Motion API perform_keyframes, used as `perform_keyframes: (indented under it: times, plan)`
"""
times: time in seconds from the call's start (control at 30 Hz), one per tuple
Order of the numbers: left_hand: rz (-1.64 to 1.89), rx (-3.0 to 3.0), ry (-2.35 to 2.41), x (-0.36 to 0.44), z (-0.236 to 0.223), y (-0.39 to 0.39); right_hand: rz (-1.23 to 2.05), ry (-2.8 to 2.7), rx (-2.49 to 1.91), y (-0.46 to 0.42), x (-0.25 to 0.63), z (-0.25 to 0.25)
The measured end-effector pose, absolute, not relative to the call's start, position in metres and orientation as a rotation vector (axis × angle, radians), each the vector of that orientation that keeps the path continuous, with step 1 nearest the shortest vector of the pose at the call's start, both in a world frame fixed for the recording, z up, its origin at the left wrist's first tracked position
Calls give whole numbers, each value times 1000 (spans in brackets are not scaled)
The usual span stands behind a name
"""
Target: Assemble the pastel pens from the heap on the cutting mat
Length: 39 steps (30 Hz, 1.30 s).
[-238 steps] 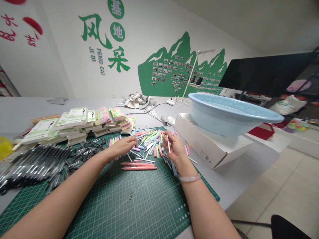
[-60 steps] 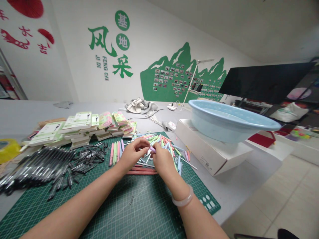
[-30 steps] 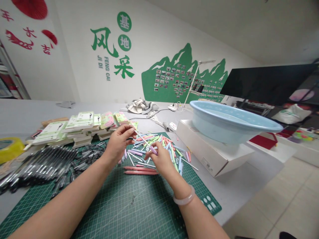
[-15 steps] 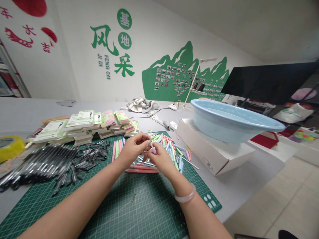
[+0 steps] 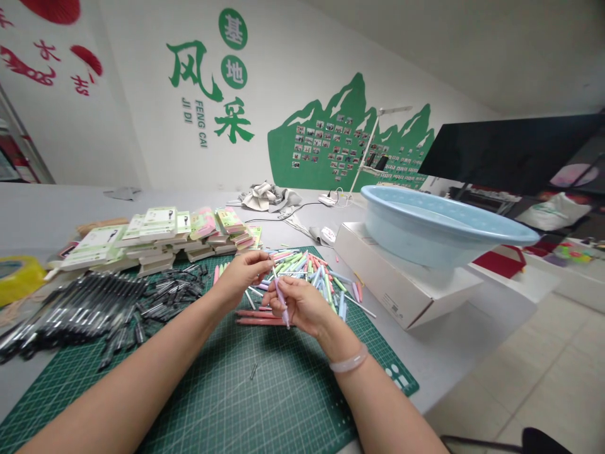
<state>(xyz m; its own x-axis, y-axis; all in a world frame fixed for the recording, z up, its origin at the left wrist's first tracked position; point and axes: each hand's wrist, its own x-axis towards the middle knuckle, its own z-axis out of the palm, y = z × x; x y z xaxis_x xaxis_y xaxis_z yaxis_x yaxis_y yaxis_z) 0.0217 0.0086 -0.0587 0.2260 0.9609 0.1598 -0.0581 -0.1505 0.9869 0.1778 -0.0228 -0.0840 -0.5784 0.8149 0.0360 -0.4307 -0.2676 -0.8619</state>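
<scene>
While the right hand (image 5: 305, 304) grips a purple pen barrel (image 5: 282, 301) between its thumb and fingers, the left hand (image 5: 243, 274) pinches a thin white rod (image 5: 275, 272) by its far end. The barrel is tilted, its tip pointing down towards the wearer, and the rod lines up with its upper end; whether the rod sits inside the barrel, I cannot tell. Both hands are close together above a green cutting mat (image 5: 203, 397), and a pale bracelet (image 5: 350, 361) circles the right wrist.

Just beyond the hands spreads a loose pile of pastel pen parts (image 5: 309, 265), with pink, green, blue and white pieces lying across one another. Nearer the wearer than the fingers, two pink pens (image 5: 258, 321) lie side by side on the mat, partly hidden by the right hand. A small thin piece (image 5: 254, 371) lies alone on the mat, nearer still to the wearer.

To the left of the left hand are short dark pieces (image 5: 177, 293), then a row of clear and black pens (image 5: 89, 309). Stacked boxes (image 5: 158, 226) stand beyond these, and a yellow roll (image 5: 21, 280) is at the far left. To the right of the right hand, a light blue basin (image 5: 439, 233) rests on a white box (image 5: 392, 277).
</scene>
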Motion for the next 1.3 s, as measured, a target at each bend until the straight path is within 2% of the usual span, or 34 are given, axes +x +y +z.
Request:
perform_keyframes:
  times: [0.2, 0.4, 0.53, 0.7, 0.83, 0.97, 1.13, 1.3]
  plan:
    - [1140, 1362, 881, 25, -58, 6, 1937, -1084, -474, -22, 176, -85]
    - [935, 1444, 761, 15, -55, 4, 1762, -1034, -476, -28, 160, -90]
    - [798, 1368, 676, -7, -56, 9, 1760, -1061, -413, -41, 147, -88]
    - [963, 1343, 877, -14, -71, 32, 1862, -1159, -342, -56, 136, -87]
    - [833, 1687, 1031, 4, -80, 49, 1867, -1150, -326, -58, 133, -89]
    - [620, 2216, 929, 32, -80, 57, 1831, -1110, -335, -57, 133, -88]
    - [610, 2724, 757, 65, -89, 63, 1782, -1067, -337, -56, 134, -86]
    - [585, 2918, 712, 79, -100, 62, 1750, -1099, -335, -57, 134, -89]
